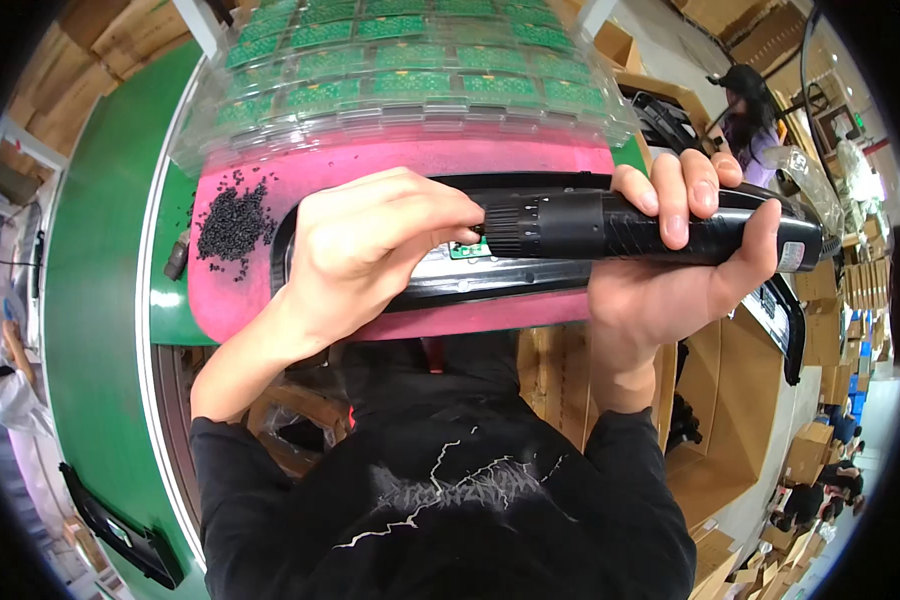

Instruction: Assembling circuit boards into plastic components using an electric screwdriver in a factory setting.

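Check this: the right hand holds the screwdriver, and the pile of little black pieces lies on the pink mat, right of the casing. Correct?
One slip: the head view shows the pile left of the casing, on the mat. The right hand holds the screwdriver.

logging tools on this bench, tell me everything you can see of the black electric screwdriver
The electric screwdriver is thick, cylindrical and plastic-looking: a ribbed collar with small pale marks, a matte section, then a glossy body with a pale label near its right end. It lies nearly level, nose to the left, above a long black casing. The right hand grips the body; the left hand's fingertips are at the nose, hiding the bit. Whether it is running cannot be told.
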Motion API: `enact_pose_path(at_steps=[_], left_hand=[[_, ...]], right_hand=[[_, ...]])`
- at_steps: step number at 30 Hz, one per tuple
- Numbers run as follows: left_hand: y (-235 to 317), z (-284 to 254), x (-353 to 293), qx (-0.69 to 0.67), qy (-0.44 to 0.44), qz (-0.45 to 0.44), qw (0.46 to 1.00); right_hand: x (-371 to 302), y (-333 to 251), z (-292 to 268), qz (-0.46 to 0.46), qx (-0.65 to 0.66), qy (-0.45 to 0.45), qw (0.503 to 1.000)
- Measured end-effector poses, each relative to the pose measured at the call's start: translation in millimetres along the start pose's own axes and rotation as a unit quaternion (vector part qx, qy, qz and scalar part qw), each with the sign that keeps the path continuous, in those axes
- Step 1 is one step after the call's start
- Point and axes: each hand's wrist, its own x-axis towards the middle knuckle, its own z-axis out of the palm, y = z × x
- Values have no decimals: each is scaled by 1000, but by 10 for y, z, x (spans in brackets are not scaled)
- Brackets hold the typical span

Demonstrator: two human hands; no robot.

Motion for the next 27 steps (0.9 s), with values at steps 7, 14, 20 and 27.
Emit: enact_pose_path(at_steps=[7,14,20,27], left_hand=[[-4,-85,87,-305,-91,-355,879],[-185,-134,2,-260,-134,-340,894],[-137,-121,-56,-208,-195,-326,901],[-139,-156,-80,-266,-141,-359,883]], right_hand=[[-72,-62,-16,4,1,-38,999],[-91,-81,-102,-19,-54,-109,992],[-114,-61,-96,-20,-58,-72,996],[-113,-62,-69,-14,-44,-63,997]])
